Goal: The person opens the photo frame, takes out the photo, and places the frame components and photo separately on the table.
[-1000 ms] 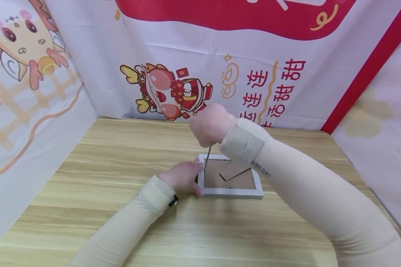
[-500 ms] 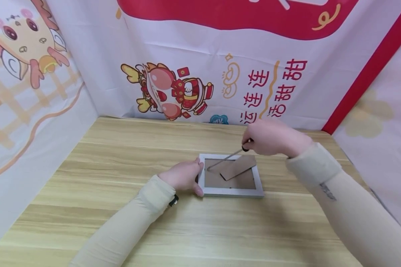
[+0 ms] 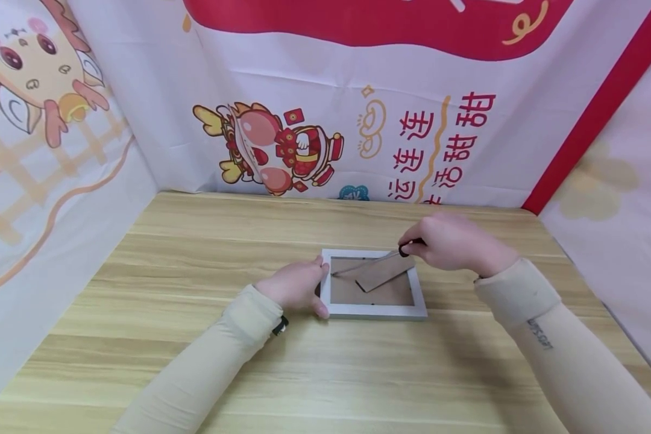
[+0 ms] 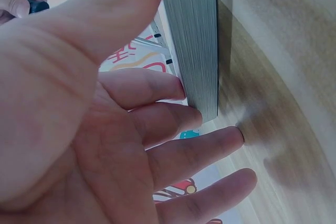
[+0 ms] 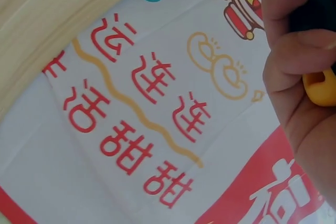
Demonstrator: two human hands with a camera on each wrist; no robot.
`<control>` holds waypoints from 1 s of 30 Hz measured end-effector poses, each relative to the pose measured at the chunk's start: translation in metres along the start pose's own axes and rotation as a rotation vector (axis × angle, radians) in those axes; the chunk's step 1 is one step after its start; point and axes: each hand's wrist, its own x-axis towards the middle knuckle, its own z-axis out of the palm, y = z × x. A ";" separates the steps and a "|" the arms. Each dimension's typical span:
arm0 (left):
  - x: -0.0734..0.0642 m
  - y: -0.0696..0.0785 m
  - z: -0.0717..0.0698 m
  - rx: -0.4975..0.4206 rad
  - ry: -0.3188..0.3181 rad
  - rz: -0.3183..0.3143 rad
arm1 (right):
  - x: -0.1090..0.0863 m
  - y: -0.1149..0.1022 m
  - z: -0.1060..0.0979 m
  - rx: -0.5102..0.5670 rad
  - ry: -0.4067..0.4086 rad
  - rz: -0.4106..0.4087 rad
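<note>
A white picture frame (image 3: pixel 380 311) lies face down on the wooden table, its brown backing board (image 3: pixel 347 294) and angled stand flap (image 3: pixel 384 272) showing. My left hand (image 3: pixel 295 286) rests against the frame's left edge, thumb near the front corner. In the left wrist view its fingers (image 4: pixel 194 153) are spread and fairly straight, some touching the frame's grey side (image 4: pixel 195 45). My right hand (image 3: pixel 458 244) grips a screwdriver (image 3: pixel 407 247) by its black handle, which has a yellow end (image 5: pixel 323 88). The slanted shaft crosses the backing, its tip at the left inner edge.
Small dark tabs line the inner edge of the frame. Behind the table (image 3: pixel 222 241) hangs a white and red printed cloth (image 3: pixel 304 66). More printed cloth (image 3: pixel 49 181) stands along the left side and the right.
My right hand has swung right and lower, tilting the screwdriver from nearly upright to a shallow slant. Its tip stays near the left inner edge. The left hand and frame hold their place.
</note>
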 end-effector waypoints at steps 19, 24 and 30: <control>0.000 0.003 -0.004 -0.026 -0.027 -0.027 | 0.078 -0.095 -0.055 -0.357 -0.243 0.076; 0.000 0.001 -0.003 -0.024 -0.038 -0.020 | 0.095 -0.115 -0.060 -0.410 -0.276 0.091; -0.002 0.001 -0.004 -0.067 -0.037 -0.020 | 0.106 -0.128 -0.061 -0.475 -0.297 0.093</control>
